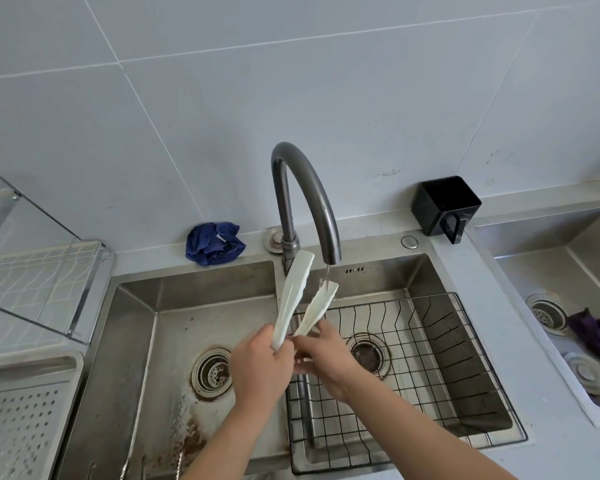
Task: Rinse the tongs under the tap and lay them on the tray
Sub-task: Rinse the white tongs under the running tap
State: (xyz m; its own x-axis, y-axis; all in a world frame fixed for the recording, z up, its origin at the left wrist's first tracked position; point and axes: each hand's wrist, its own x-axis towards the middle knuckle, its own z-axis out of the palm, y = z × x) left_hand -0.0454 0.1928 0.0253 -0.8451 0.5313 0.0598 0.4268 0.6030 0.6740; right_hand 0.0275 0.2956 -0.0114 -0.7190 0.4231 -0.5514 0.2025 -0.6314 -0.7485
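We hold the white plastic tongs point(293, 299) over the sink point(146, 323) with both hands. The joined end is low and hidden between our hands, and the two arms spread upward toward the tap point(312, 188). The left hand point(257, 368) grips the left arm near its lower end, with the fingers curled round it. The right hand point(323, 358) holds the lower part of the right arm. Its fingers seem to pinch it, although we cannot see well how each one lies. A thin stream of water point(328, 277) falls from the spout onto the tip of the right arm only. The tip of the left arm stands beside the spout, outside the stream, so we judge that the rinsing is in progress and not finished.

Several things could go wrong from here. The plastic is wet and probably slippery, and both grips are at the narrow end. If one hand loosens, the tongs may drop into the sink, near the drain strainer point(211, 372) or into the wire basket point(465, 341), and get dirty again. If we forget to bring the left arm into the stream, one half will not be rinsed. The perforated tray point(32, 367) waits well apart, at the far left beside the sink. On the way there the tongs will drip, and a hurried placing may leave them across the rim, where they can slide off.
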